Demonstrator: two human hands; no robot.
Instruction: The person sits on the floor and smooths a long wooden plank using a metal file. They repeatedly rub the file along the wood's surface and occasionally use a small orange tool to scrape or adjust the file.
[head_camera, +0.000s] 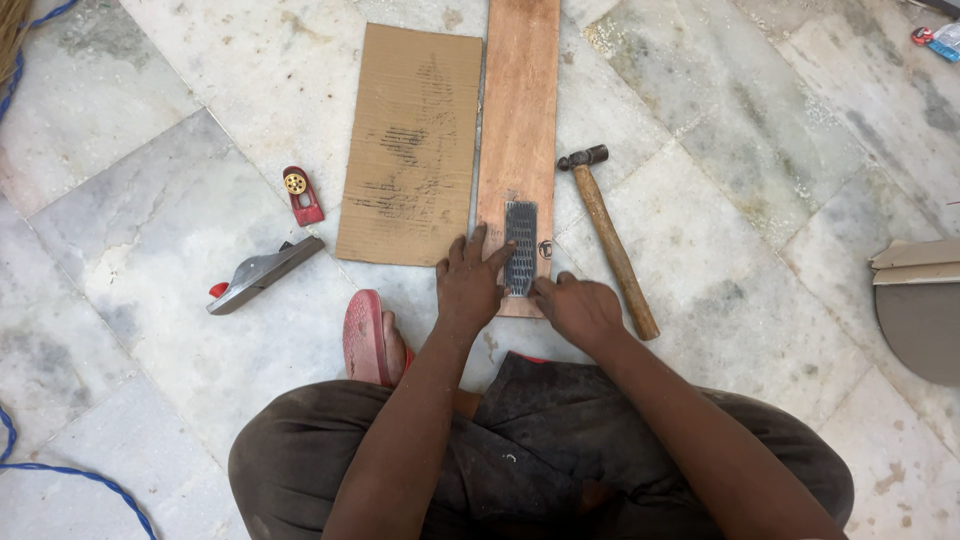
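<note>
A long reddish-brown wooden plank (520, 110) lies on the marble floor, running away from me. On its near end rests a flat dark metal plane blade (520, 245). My left hand (468, 285) lies flat on the plank with its fingers against the blade's left side. My right hand (577, 308) grips the blade's near end from the right. I am sitting on the floor; a red sandal (363, 335) on my foot shows just left of my left forearm.
A piece of cardboard (410, 145) lies left of the plank. A wooden-handled hammer (608, 235) lies on its right. A metal hand-plane body (262, 273) and a small red part (301, 194) sit at left. Blue cord (70, 472) runs bottom left. Boards (918, 262) at right edge.
</note>
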